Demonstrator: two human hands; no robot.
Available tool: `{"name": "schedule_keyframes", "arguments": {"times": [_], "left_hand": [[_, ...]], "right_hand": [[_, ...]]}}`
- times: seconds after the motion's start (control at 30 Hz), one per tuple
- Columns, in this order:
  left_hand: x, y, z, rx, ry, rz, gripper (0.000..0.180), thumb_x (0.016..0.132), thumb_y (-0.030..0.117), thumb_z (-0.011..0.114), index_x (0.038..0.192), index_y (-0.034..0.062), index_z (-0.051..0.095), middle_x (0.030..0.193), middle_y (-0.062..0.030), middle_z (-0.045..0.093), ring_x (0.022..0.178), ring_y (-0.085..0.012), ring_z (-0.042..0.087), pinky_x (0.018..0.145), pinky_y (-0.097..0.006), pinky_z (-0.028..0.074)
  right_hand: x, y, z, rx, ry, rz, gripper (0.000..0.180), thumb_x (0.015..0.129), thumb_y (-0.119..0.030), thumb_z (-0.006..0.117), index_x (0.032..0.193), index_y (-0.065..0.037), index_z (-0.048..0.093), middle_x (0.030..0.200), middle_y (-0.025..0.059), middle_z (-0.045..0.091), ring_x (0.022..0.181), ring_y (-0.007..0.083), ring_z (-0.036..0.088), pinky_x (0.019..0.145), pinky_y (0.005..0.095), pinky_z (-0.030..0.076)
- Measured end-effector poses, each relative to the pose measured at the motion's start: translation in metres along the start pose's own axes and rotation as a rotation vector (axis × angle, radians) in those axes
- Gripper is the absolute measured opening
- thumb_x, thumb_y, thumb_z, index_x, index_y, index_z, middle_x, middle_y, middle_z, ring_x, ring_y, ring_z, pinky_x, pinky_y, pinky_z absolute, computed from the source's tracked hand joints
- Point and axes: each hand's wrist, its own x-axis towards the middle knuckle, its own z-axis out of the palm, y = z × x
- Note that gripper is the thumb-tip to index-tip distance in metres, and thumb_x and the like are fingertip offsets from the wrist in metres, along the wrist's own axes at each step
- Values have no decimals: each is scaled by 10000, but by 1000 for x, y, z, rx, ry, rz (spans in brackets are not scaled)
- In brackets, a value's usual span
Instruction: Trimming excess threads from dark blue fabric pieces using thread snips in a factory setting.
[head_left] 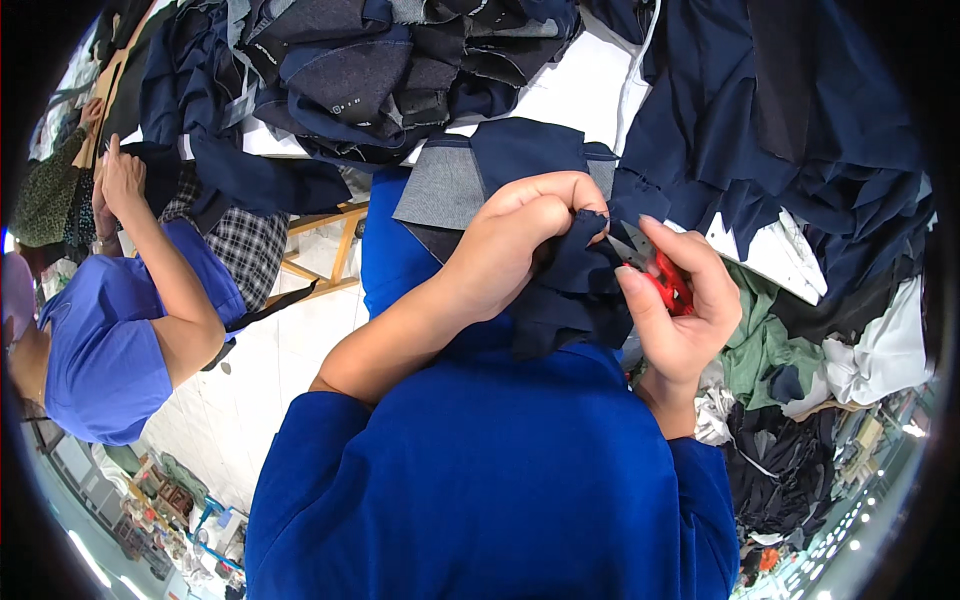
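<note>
My left hand [520, 235] is closed, its fingers pinching the edge of a dark navy cloth piece [570, 285] that hangs down in front of my blue top. In my right hand [690, 300] is a pair of small red-handled scissors [672, 283], the fingers curled round the handles. The scissors point toward the held edge; their blades are partly hidden, so I cannot tell whether they touch the cloth. Beyond my left hand, a grey denim piece [440, 180] and a navy piece [525, 150] lie over the near table edge.
Dark denim pieces [350, 85] are heaped on the white table [585, 85]. More navy cloth [700, 120] drapes at the right, above green cloth [755, 330] and dark scraps [785, 450]. A co-worker in a violet-blue top [120, 340] sits at the left, beside a wooden stool [340, 240].
</note>
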Motion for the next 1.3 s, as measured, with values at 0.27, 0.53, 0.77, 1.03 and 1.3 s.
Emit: {"name": "schedule_keyframes", "arguments": {"times": [0.27,0.53,0.77,1.03,1.3], "left_hand": [[-1,5,5,-62,-24,-14,158,776,50,380,787,19,535,792,-19,527,748,-78,482,699,-207,394],[-3,9,16,-140,82,-103,41,761,62,417,760,53,457,827,-43,487,746,-110,457,692,-218,368],[-4,-2,9,-219,37,18,157,803,11,387,869,47,525,879,-25,556,795,-88,520,735,-214,424],[-1,-8,7,-168,38,116,166,829,-27,398,900,46,529,946,-27,571,868,-83,537,797,-220,440],[-1,-7,7,-111,59,140,183,813,-37,392,901,37,534,939,-27,561,872,-81,520,815,-221,417]], "right_hand": [[-4,7,10,75,163,89,351,676,0,739,1011,21,636,773,40,590,641,73,515,580,174,390],[-5,4,9,116,19,23,451,703,-26,728,1114,33,554,892,54,597,752,80,535,691,179,420],[-2,-1,13,108,43,28,341,745,-5,678,1074,33,596,864,67,621,715,75,547,646,183,428],[-1,2,15,69,58,-46,359,730,27,672,1084,24,614,861,106,649,693,100,589,634,197,456],[2,2,15,79,35,-14,359,734,29,675,1088,20,615,886,103,647,699,91,586,630,189,451]]}}
